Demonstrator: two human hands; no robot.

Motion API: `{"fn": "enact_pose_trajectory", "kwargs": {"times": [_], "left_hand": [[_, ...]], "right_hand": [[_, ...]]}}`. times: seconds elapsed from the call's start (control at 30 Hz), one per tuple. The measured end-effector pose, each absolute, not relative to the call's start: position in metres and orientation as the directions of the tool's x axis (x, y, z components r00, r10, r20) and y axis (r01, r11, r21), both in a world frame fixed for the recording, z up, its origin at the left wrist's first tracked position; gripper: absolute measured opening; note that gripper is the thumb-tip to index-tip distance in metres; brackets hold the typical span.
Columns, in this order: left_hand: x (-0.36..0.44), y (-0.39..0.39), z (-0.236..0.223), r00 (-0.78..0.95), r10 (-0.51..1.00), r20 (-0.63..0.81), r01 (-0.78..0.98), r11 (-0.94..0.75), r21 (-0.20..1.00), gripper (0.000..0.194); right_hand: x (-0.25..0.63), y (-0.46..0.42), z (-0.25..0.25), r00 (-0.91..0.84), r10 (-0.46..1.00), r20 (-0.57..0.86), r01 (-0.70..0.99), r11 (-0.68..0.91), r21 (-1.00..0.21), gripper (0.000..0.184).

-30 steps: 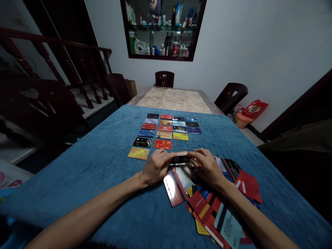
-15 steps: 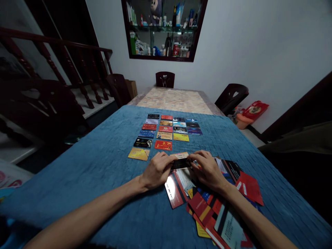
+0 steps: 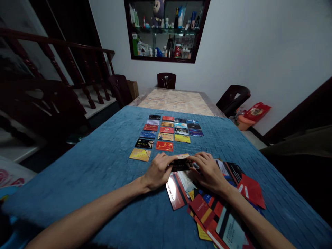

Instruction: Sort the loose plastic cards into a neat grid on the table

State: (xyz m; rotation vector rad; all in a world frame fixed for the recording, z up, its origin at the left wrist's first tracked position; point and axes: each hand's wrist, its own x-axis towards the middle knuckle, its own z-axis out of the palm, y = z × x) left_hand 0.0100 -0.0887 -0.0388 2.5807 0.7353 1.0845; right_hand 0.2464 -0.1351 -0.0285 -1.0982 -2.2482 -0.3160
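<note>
A black card (image 3: 181, 165) is held between my two hands. My left hand (image 3: 158, 171) grips its left end, and my right hand (image 3: 207, 170) pinches its right end; both are closed. Just behind it shows the edge of a pale card (image 3: 183, 156). Under and around my right hand lies a loose pile of cards, with a red-and-silver card (image 3: 176, 192), a dark red card (image 3: 201, 207) and a pale blue card (image 3: 230, 228) on view. Beyond my hands, several cards lie in columns, among them a red card (image 3: 164, 146) and a gold card (image 3: 140, 154).
A blue cloth (image 3: 103, 152) covers the near part of the table (image 3: 176, 98). Dark wooden chairs stand at the far end (image 3: 166, 80) and on the right (image 3: 232, 98). Right of the table sits an orange bin (image 3: 245, 122) with a red bag (image 3: 258, 112).
Both hands still hold the black card, which now tilts up more toward me. Its printed face shows more clearly. The whole view has shifted slightly; the laid-out cards have not moved.
</note>
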Motion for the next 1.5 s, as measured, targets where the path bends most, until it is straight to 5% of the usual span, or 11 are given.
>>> {"fn": "enact_pose_trajectory", "kwargs": {"times": [0.5,0.73,1.5], "left_hand": [[0.011,-0.086,-0.041,0.562,0.568,0.602,0.323,-0.82,0.472,0.031],[0.009,-0.085,-0.037,0.557,0.555,0.618,0.299,-0.828,0.474,0.031],[-0.034,-0.064,-0.008,0.76,0.371,0.534,0.402,-0.913,0.061,0.055]], "right_hand": [[0.245,-0.134,-0.032,-0.48,0.652,0.587,0.805,0.593,-0.001,0.053],[0.243,-0.136,-0.026,-0.48,0.6,0.64,0.829,0.549,0.107,0.044],[0.217,-0.125,-0.009,-0.483,0.611,0.627,0.819,0.569,0.075,0.05]]}}
